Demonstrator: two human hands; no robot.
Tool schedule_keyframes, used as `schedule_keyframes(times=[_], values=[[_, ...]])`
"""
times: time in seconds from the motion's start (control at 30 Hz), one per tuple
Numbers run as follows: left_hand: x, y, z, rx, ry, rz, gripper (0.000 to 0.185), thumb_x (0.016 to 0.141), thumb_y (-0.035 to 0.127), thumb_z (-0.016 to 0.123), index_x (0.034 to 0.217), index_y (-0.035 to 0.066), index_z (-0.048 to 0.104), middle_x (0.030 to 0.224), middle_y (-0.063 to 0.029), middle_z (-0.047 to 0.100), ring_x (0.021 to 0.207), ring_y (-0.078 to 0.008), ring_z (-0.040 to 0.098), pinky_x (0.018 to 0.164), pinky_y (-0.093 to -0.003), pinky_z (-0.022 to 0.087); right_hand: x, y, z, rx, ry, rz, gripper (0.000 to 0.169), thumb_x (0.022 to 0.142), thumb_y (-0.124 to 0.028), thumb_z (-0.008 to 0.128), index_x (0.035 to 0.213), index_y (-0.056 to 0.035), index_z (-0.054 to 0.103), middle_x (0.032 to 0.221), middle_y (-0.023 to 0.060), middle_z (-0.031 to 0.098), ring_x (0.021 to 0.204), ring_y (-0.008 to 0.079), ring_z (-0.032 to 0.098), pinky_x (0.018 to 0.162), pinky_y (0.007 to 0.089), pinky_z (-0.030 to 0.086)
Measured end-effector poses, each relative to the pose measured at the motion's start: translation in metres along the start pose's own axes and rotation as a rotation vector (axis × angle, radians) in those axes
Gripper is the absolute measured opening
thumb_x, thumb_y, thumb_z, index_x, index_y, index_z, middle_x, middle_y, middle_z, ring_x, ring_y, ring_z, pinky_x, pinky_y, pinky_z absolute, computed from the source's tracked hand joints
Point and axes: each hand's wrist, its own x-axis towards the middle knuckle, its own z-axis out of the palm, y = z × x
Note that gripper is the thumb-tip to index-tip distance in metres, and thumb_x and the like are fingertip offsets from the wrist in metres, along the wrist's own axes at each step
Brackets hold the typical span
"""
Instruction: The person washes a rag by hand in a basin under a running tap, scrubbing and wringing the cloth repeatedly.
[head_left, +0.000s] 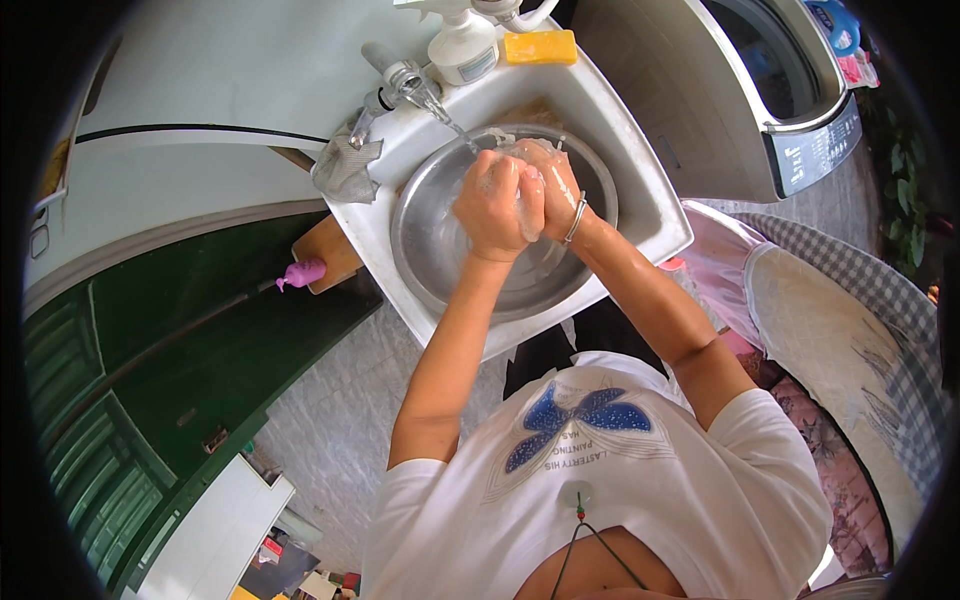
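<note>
My left hand (491, 202) and my right hand (551, 184) press together above a round stainless steel basin (427, 277). Both close around wet, whitish, sudsy material (531, 219); whether it is thin cloth or something else, I cannot tell. Part of it shows beyond my fingers. A metal bangle (576, 217) circles my right wrist. From the faucet (407, 77), water runs down beside the knuckles of my left hand. The basin sits inside a white sink (649, 202) and holds some water.
A yellow soap bar (540, 47) and a white spray bottle (463, 49) stand on the sink's back ledge. A grey cloth (349, 169) drapes over its left corner. Left lies a pink bottle (302, 273); a washing machine (675, 90) stands right, with checked fabric (840, 262) below.
</note>
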Motion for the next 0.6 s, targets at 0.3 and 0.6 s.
schedule_keyframes(times=[0.3,0.6], values=[[-0.007,-0.049,-0.011,-0.815,0.008,-1.141,0.027,0.092,0.027,0.052,0.074,0.005,0.051,0.071,0.0050,0.042,0.066,-0.0058,0.037,0.060,-0.0264,0.035,0.019,-0.017,-0.007,0.189,-0.290,0.760,0.058,0.088,-0.053,0.051,0.120,-0.0046,0.054,0.091,0.0204,0.066,0.085,0.0308,0.065,0.075,0.0359,0.049],[0.032,0.009,-0.007,-0.925,0.008,-0.681,0.035,0.101,0.029,0.038,0.117,0.003,0.055,0.106,-0.0014,0.054,0.096,-0.0101,0.049,0.088,-0.0262,0.039,0.009,0.040,-0.008,0.473,-0.175,0.405,0.066,0.072,-0.028,0.080,0.128,-0.0060,0.051,0.114,0.0092,0.063,0.104,0.0190,0.060,0.092,0.0341,0.045]])
